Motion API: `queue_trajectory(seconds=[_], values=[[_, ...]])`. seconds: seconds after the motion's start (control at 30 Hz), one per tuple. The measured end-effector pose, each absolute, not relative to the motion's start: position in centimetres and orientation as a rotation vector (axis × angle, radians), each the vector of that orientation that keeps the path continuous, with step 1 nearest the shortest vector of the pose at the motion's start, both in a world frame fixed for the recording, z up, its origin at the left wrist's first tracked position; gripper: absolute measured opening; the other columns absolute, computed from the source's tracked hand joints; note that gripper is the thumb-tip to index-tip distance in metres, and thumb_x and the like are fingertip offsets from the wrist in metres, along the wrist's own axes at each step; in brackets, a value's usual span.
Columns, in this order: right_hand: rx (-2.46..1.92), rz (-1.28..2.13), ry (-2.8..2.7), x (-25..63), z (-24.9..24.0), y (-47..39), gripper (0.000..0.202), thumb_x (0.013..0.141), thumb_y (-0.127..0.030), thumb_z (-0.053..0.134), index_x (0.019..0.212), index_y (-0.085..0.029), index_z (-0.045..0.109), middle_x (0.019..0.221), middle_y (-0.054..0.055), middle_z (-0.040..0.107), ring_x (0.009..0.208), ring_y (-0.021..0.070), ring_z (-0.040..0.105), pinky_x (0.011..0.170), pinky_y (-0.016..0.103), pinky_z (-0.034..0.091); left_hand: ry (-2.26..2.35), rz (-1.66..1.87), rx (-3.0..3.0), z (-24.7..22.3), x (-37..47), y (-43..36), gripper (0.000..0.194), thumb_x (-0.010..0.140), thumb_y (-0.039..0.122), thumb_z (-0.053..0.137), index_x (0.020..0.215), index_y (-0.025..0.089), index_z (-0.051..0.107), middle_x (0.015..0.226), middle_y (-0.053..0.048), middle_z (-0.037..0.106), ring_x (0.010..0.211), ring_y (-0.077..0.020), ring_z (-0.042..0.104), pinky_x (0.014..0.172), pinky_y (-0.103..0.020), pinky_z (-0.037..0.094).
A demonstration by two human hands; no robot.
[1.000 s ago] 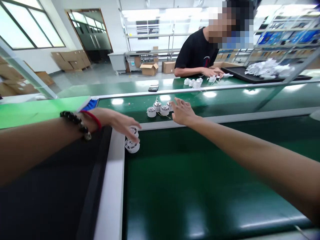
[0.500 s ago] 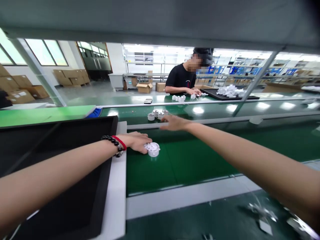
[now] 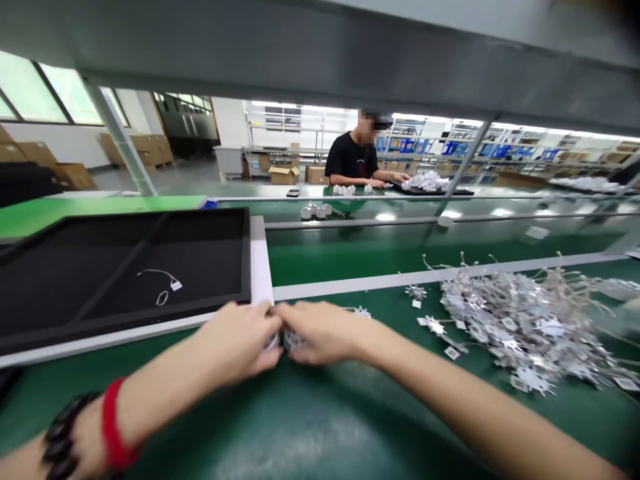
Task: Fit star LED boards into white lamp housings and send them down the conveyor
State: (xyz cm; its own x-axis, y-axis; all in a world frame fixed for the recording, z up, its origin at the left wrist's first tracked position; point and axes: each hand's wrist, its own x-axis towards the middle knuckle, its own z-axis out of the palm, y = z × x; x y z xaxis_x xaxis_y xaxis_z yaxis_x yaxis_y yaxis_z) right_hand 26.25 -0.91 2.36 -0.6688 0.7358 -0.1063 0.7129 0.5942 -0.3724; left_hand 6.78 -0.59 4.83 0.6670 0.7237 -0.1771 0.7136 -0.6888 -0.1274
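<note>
My left hand [image 3: 247,337] and my right hand [image 3: 323,332] meet low over the green worktop, fingertips touching or nearly so. The left one is closed around a small whitish round part [image 3: 273,343], mostly covered by the fingers. Similarly curled, the right holds another whitish-grey round part [image 3: 292,341], blurred and partly hidden. Just behind the right wrist lies a small silver star-shaped piece [image 3: 361,312]. A large heap of silver star-shaped pieces with wires and white tags [image 3: 530,327] covers the worktop to the right.
A black tray [image 3: 210,253] with a loose wire with a white tag [image 3: 175,285] lies at left. Beyond runs a green belt [image 3: 340,257]; farther off stand several white round parts [image 3: 316,212]. A co-worker [image 3: 353,160] sits opposite. A grey shelf [image 3: 300,60] hangs overhead.
Both hands have drawn back from the belt to the near worktop and come together. The white round part by my left hand is gone from the belt. The view has shifted right.
</note>
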Motion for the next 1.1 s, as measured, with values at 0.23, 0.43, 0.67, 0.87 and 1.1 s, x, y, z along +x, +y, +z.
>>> queue_trajectory(seconds=[0.23, 0.43, 0.67, 0.87, 1.1], values=[[-1.091, 0.557, -2.798, 25.9, 0.4, -5.2, 0.081, 0.094, -0.016, 0.065, 0.17, -0.018, 0.036, 0.172, 0.016, 0.047, 0.16, 0.0319, 0.041, 0.124, 0.049, 0.042, -1.405, 0.527, -2.938, 4.2, 3.0, -5.0, 0.07, 0.093, 0.051, 0.084, 0.153, 0.022, 0.063, 0.141, -0.018, 0.071, 0.118, -0.0427, 0.075, 0.097, -0.054, 0.063], [-1.764, 0.358, -2.464, 32.4, 1.0, -2.6, 0.049, 0.089, -0.02, 0.072, 0.138, -0.011, 0.072, 0.138, 0.026, 0.072, 0.122, 0.0425, 0.072, 0.103, 0.052, 0.057, -1.503, -0.187, -3.175, 7.6, 0.7, -1.9, 0.058, 0.105, 0.069, 0.047, 0.148, 0.035, 0.063, 0.153, -0.003, 0.066, 0.135, -0.0326, 0.066, 0.108, -0.04, 0.055], [-1.77, 0.412, -2.121, 33.5, -0.7, -1.4, 0.019, 0.094, -0.019, 0.06, 0.08, -0.022, 0.072, 0.091, 0.012, 0.078, 0.084, 0.0311, 0.074, 0.079, 0.042, 0.056, -1.284, 0.241, -3.195, 3.9, 2.5, 0.1, 0.045, 0.103, 0.028, 0.059, 0.147, 0.033, 0.065, 0.149, -0.006, 0.068, 0.121, -0.0336, 0.073, 0.094, -0.039, 0.055], [-1.517, 0.641, -1.743, 32.8, -0.3, -2.3, 0.042, 0.104, -0.06, 0.055, 0.102, -0.021, 0.071, 0.095, 0.012, 0.081, 0.087, 0.0265, 0.079, 0.071, 0.037, 0.067, -1.043, 0.368, -3.347, 2.5, 4.8, 0.3, 0.049, 0.101, 0.017, 0.072, 0.144, 0.041, 0.068, 0.157, 0.002, 0.064, 0.133, -0.0282, 0.068, 0.102, -0.033, 0.05], [-1.265, 1.028, -1.349, 32.5, -0.6, -2.6, 0.048, 0.08, -0.065, 0.091, 0.084, -0.019, 0.076, 0.079, 0.008, 0.081, 0.07, 0.0205, 0.079, 0.059, 0.029, 0.068, -1.261, 0.204, -3.256, 2.7, 5.9, 0.2, 0.055, 0.086, 0.067, 0.086, 0.124, 0.03, 0.074, 0.092, -0.001, 0.077, 0.081, -0.0296, 0.073, 0.068, -0.035, 0.047]])
